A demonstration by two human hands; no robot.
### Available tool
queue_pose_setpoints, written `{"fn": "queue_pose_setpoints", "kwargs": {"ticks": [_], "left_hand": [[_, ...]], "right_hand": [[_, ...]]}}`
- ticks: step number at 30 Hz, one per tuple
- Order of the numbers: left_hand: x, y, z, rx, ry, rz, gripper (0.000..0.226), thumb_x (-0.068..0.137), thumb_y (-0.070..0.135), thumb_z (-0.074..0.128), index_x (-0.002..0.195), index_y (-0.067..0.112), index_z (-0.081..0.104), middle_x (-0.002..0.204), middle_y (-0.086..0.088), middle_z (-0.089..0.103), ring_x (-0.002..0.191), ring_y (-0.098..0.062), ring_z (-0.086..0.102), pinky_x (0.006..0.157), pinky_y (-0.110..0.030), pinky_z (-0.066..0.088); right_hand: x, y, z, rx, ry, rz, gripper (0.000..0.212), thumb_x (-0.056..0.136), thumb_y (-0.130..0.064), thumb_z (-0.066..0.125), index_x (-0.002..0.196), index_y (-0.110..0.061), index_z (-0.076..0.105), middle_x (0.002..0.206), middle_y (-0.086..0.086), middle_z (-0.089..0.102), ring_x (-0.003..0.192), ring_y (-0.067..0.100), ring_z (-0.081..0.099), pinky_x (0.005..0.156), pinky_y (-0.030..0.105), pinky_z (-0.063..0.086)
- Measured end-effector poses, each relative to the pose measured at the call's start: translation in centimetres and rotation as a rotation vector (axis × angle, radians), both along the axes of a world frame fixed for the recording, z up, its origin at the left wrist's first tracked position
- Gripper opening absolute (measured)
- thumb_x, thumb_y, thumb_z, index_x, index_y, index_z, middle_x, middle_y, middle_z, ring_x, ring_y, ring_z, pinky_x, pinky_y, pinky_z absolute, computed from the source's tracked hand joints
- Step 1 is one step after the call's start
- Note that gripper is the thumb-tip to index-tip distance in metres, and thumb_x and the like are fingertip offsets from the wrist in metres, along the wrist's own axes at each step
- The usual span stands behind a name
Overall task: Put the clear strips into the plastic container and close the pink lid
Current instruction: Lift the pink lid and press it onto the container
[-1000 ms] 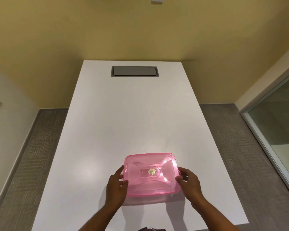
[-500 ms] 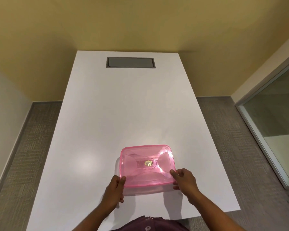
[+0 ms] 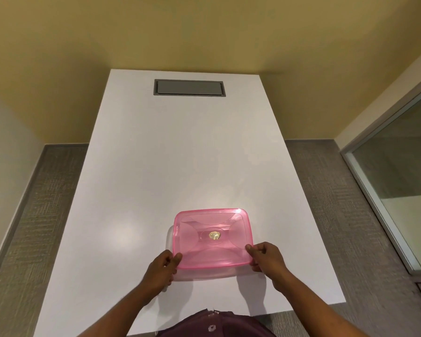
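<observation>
A rectangular translucent pink plastic lid with rounded corners sits on a clear plastic container, whose pale wall shows just below the lid's near edge and at its left side. The container rests on a long white rectangular table, at about 6 o'clock on the tabletop, near the edge closest to the person. A small round gold sticker marks the lid's centre.

The left hand is at the lid's 7 o'clock corner, thumb on top of the rim and fingers curled below it, pinching that corner. The right hand is at the 5 o'clock corner, thumb and fingers closed around the rim in the same way. Both forearms are bare.

Whether the lid is fully seated cannot be told. The container's contents cannot be made out through the pink lid.

At 12 o'clock on the table, well apart from the container, lies a grey rectangular recessed panel. A dark maroon garment shows at the bottom edge of the view.
</observation>
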State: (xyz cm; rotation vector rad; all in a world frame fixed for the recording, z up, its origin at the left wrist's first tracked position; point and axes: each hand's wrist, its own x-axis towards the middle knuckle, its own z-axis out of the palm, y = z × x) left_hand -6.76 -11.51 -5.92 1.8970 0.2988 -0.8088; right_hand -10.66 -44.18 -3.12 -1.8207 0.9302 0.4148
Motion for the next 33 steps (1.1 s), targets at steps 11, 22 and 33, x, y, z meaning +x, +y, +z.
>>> {"fn": "queue_pose_setpoints", "kwargs": {"ticks": [11,22,33], "left_hand": [[6.9,-2.5,2.6,-0.07,-0.062,0.309,0.043,0.098,0.049,0.052,0.115,0.009,0.058,0.112,-0.022,0.064,0.101,-0.042,0.063,0.088,-0.049,0.052],[8.6,-6.6,1.2,-0.165,-0.034,0.515,0.026,0.104,0.022,0.043,0.118,0.016,0.063,0.12,-0.004,0.065,0.118,-0.029,0.059,0.107,-0.044,0.046],[8.4,-7.3,-0.1,0.059,-0.162,0.481,0.027,0.104,0.036,0.037,0.104,0.026,0.061,0.103,0.001,0.066,0.099,-0.027,0.06,0.087,-0.038,0.048]], "right_hand": [[6.1,0.6,1.1,-0.131,-0.084,-0.013,0.054,0.098,-0.063,0.044,0.105,-0.014,0.064,0.1,0.004,0.071,0.092,0.026,0.066,0.086,0.045,0.057],[10.0,2.8,-1.1,-0.123,-0.139,-0.253,0.054,0.107,-0.046,0.034,0.097,-0.002,0.063,0.098,0.016,0.067,0.098,0.038,0.061,0.094,0.049,0.05],[9.6,2.7,-2.6,-0.144,-0.199,-0.244,0.038,0.099,-0.05,0.056,0.089,-0.013,0.055,0.085,0.0,0.064,0.085,0.025,0.061,0.084,0.043,0.05]]}}
